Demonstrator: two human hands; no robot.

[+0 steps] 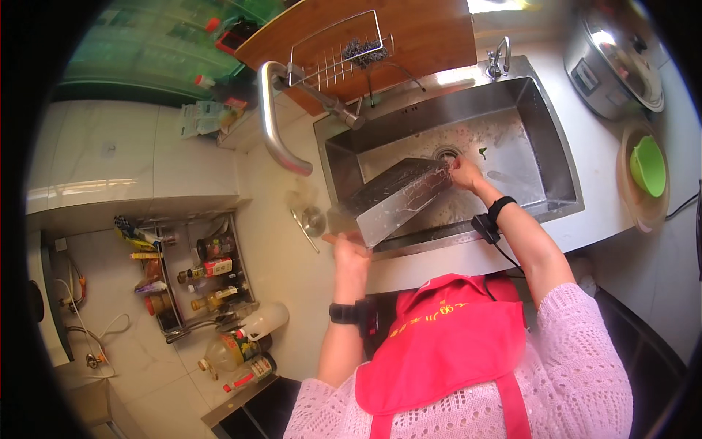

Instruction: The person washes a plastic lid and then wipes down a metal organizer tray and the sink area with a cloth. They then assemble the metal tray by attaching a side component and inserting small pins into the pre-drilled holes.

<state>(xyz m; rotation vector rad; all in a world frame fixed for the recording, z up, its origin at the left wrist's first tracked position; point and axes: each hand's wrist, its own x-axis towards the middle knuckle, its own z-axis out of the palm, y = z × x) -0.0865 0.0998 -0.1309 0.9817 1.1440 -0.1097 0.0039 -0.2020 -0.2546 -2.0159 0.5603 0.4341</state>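
Observation:
A wet, rectangular metal box with straight sides [406,205] is held tilted over the steel sink [552,139]. My left hand [351,247] grips its near-left end at the sink's front edge; part of those fingers is hidden. My right hand [466,173] is closed on the far-right end, close to the drain [447,153]. Water streaks run down the box's pale side. A small green scrap [482,154] lies on the sink floor beside the drain.
A curved faucet [272,117] rises left of the sink, near a round metal strainer [313,221]. Behind stands a wire rack [333,69] with a steel scrubber [365,51]. A pot [603,80] and green bowl [647,167] are right; bottles [216,271] fill a rack left.

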